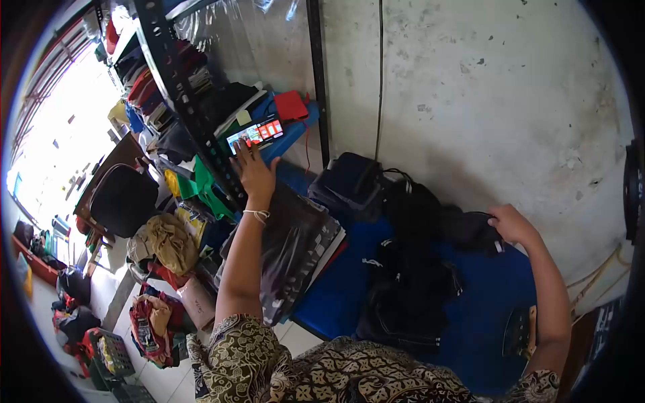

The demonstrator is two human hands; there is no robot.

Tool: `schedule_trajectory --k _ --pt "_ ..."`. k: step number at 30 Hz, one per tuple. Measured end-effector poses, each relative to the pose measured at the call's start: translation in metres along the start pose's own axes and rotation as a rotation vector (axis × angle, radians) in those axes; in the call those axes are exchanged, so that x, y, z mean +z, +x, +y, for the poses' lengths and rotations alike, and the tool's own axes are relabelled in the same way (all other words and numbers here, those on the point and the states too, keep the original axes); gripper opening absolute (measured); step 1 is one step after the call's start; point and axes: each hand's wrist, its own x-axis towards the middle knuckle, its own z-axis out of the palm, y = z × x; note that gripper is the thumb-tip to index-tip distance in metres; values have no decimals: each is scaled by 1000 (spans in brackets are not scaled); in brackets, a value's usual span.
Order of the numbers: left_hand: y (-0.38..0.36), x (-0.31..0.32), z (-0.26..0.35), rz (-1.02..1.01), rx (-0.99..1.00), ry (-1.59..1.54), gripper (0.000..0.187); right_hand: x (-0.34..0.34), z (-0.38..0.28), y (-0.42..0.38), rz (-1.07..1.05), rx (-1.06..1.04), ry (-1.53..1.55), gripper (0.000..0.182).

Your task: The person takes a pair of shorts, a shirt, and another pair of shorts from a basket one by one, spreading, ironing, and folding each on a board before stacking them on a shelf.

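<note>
My left hand [255, 176] reaches up to a phone [256, 134] lying on a shelf. Its fingers are stretched out, and the fingertips are at the lit screen, which shows red and white pictures. Over at the right, near the wall, my right hand [513, 226] pinches the edge of a black garment [467, 230]; a small white tag shows beside the fingers. More black garments [411, 292] with white cord ends lie heaped on the blue table [487, 316]. Dark folded clothes [348, 180] sit behind the heap, against the wall.
A tall stack of folded grey clothes [290, 245] stands left of the table. A black metal shelf post [180, 101] rises beside my left arm. On the shelf lies a red pouch [291, 106] with a red cable. Clothes piles and a basket [115, 352] stand on the tiled floor.
</note>
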Motion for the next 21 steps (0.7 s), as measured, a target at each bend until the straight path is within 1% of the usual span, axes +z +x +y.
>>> schedule_trajectory --k 1,3,5,7,8,10,12,13,14,15,16,17,19,21 --pt "-1 2 0 -1 1 -3 69 4 3 14 -114 89 114 10" --pt "1 -1 3 -30 -2 -7 68 11 26 51 -109 66 189 10" --pt "2 -5 5 -58 -15 -7 67 9 73 106 280 2 324 12" --pt "3 -5 5 -83 -28 18 64 -24 61 119 818 -209 803 19" --pt "2 -4 5 -89 -33 24 64 -26 47 117 809 -211 804 19" --pt "2 -3 4 -67 -11 25 63 -20 1 110 1286 -177 430 31" --pt "4 -4 3 -82 -19 32 64 42 -26 95 882 -208 687 40" --pt "4 -5 4 -97 -26 31 65 66 -39 77 552 -173 401 55" --pt "4 -4 5 -99 -29 28 65 102 -56 57 315 -112 525 62" --pt "5 -4 4 -103 -33 32 66 147 -53 47 163 -105 399 69" --pt "4 -3 4 -110 -37 36 67 190 -52 32 -32 -5 369 75" --pt "4 -2 3 -114 -40 34 67 235 -50 12 -127 64 353 80" --pt "5 1 1 -92 -68 2 67 274 -63 -31 -200 132 135 74" --pt "5 1 1 -103 -70 -3 68 312 -48 -60 79 7 128 66"
